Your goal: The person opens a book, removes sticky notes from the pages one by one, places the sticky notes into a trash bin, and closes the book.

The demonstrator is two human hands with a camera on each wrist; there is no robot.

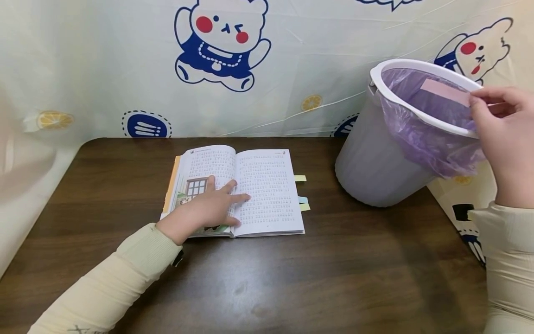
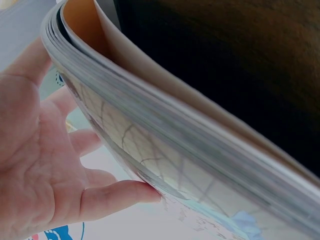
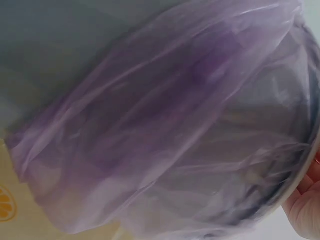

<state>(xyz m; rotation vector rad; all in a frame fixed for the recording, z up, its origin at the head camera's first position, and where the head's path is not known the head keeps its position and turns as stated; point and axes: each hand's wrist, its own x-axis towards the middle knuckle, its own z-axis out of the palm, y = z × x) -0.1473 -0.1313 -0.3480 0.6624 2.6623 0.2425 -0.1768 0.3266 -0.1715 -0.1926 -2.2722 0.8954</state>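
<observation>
Pink sticky note [image 1: 445, 91] pinched at its right end between the thumb and fingertips of the right hand [image 1: 502, 134], held flat over the open mouth of the bin [image 1: 375, 157]. That bin stands on the right part of the tabletop [image 1: 333, 278], tilted toward the person, lined with a purple bag [image 1: 434, 148] that folds over the white rim; what lies inside the bag cannot be made out, and the right wrist view gives only hazy purple film and a sliver of the hand at the edge. Well apart to the left, the left hand [image 1: 208, 208] lies flat with fingers spread on the open book [image 1: 267, 185], pressing its pages down. Small coloured tabs [image 1: 302, 203] stick out from the book's right edge. The left wrist view shows only blurred, curved page edges.
</observation>
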